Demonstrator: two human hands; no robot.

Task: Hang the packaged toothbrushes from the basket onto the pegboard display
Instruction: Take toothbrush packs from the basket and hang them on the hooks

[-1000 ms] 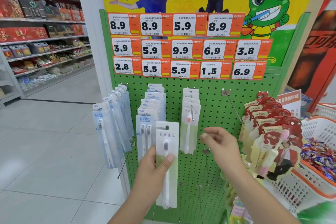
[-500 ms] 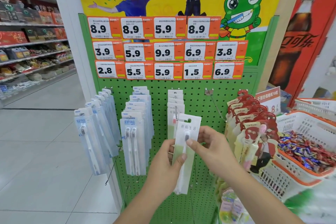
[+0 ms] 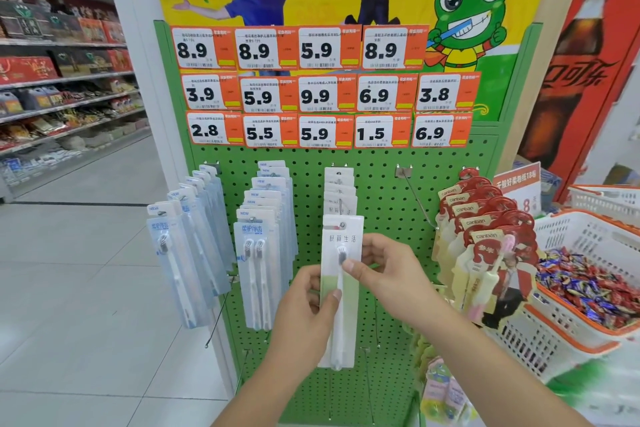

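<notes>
Both the left hand (image 3: 304, 302) and right hand (image 3: 388, 274) pinch one packaged toothbrush (image 3: 339, 288) at the pegboard's (image 3: 384, 204) central hook, seemingly threaded; several hooks are stocked.

One view only, from a head-worn camera at standing height, facing forward and slightly down at a green pegboard (image 3: 388, 204) seen close and nearly square-on. The wide lens bends the edges. Both forearms enter from the bottom edge; the fingers (image 3: 372, 248) of the right hand (image 3: 388, 274) sit just below frame centre, close to the lens. Above the fingers run price tags (image 3: 322, 90); left of them a shop aisle (image 3: 69, 253) recedes; right of them a white basket (image 3: 588, 236) is cut by the frame edge.
</notes>
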